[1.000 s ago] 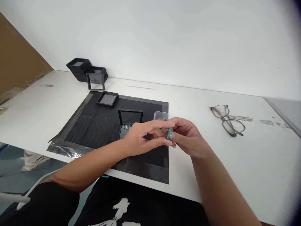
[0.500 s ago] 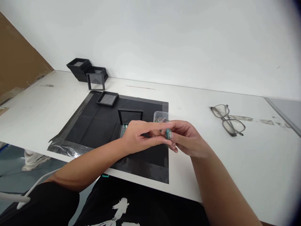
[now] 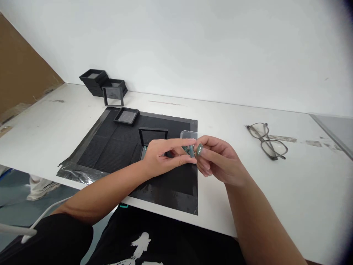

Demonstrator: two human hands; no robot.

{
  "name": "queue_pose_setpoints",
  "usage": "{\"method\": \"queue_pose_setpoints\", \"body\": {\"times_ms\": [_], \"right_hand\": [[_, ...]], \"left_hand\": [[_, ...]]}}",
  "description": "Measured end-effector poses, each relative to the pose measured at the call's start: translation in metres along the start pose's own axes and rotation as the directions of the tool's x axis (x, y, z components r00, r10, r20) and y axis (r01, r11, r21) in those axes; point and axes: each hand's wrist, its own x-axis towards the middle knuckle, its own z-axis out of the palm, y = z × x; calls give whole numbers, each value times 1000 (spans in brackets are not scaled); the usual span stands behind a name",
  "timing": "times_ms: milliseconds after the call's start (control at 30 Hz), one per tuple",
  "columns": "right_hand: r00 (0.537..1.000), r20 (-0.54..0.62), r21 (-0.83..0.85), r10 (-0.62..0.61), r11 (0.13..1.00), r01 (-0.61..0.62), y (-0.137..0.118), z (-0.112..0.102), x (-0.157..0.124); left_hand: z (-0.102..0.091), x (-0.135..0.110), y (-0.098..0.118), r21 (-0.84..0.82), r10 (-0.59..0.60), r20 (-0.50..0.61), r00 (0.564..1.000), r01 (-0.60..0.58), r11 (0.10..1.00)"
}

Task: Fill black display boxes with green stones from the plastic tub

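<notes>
The green stones [image 3: 200, 149] look polished and glossy. The display frame [image 3: 127, 116] looks like matt plastic; the mat [image 3: 100, 144] is ribbed and dull, its tape border [image 3: 87, 180] shiny; the counter [image 3: 220, 121] is smooth but scuffed.

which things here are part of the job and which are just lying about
Likely the job:
green pieces pinched in the right hand and left hand
open black case
clear box
black mat
black frames at the back, perhaps spares

Apparently unrelated:
glasses
white shoe on the floor
</notes>
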Motion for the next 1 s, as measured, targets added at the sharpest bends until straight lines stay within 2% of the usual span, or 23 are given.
{"method": "queue_pose_setpoints", "body": {"times_ms": [100,200,300,400,500,600,667,733,900,1000], "right_hand": [[991,-108,47,-76,996,81,-2,2,1],[980,-167,68,-111,990,124,-3,4,1],[978,-168,87,-121,987,137,-4,9,0],[982,-138,118,-127,983,143,-4,14,0],[989,-77,148,-126,979,137,-2,17,-1],[991,-31,161,-127,978,130,0,18,-1],[990,-26,160,-139,977,141,1,18,-2],[989,-26,160,-145,976,148,1,17,-2],[987,7,201,-158,968,153,-4,23,-7],[982,-40,208,-186,960,190,-9,35,-14]], "left_hand": [[-1,2,0,80,-141,11,990,139,987],[-2,4,-3,304,-338,122,933,289,908],[-1,4,-6,525,-411,246,878,236,818],[-1,4,-5,619,-441,280,853,191,762],[0,3,1,597,-378,246,893,168,784],[3,1,8,511,-193,198,961,67,857],[5,-1,13,428,-76,160,984,0,904],[7,-2,16,345,-19,135,991,-30,938],[5,-3,19,236,-6,80,997,-13,972],[3,-3,17,209,39,47,998,-48,977]]}}
